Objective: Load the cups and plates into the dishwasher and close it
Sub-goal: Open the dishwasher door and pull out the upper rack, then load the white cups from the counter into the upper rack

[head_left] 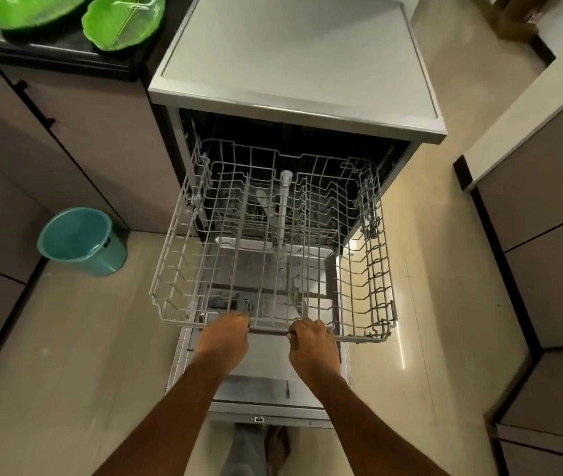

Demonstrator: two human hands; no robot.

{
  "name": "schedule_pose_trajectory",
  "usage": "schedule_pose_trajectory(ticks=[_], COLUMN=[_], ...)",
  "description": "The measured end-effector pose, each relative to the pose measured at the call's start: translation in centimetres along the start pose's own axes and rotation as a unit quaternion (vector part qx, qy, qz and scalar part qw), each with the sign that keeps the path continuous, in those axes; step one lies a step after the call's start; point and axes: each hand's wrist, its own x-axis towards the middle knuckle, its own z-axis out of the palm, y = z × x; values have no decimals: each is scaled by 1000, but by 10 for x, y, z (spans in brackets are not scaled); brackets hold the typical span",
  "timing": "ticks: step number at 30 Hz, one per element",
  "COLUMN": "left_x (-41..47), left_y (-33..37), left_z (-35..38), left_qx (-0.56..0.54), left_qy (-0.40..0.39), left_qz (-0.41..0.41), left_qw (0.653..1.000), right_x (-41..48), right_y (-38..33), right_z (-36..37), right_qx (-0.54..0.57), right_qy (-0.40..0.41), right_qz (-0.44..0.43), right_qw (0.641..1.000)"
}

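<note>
**Dishwasher open, rack out, nothing loaded**

Dishwasher stands mid-frame, its door dropped flat toward my feet.

Far left: green plates lie on the dark counter, well apart from the machine. No cups in view. A teal bucket sits on the floor below (not relevant).

My left hand is curled over the front rail of the wire rack. My right hand is clamped on the same rail just beside it, a short gap between them. The rack is drawn out over the door and carries no dishes.

Step in hand, as I judge it: positioning the rack, before any loading.

Next move: let go of the rail, turn left to the counter, and bring the plates over on edge between the tines.
</note>
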Motion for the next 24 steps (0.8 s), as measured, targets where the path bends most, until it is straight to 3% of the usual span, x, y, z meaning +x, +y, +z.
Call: schedule_pose_trajectory(ticks=[5, 13, 20, 24], left_x=[-13, -20, -20, -18], left_y=[-1, -7, -41, -79], left_z=[-12, -106, -212, -265], left_qx=[-28, -39, -22, 11], left_qy=[-3, 105, 218, 238], left_qz=[2, -11, -11, -3], left_qw=[1000, 994, 976, 971], right_x=[2, 34, 79, 105], right_y=[-11, -67, -158, -216], right_z=[-19, -80, -129, -146], right_qx=[43, 80, 86, 105], right_qy=[-7, 57, 147, 167], right_qz=[7, -16, -83, -110], right_qw=[999, 995, 982, 974])
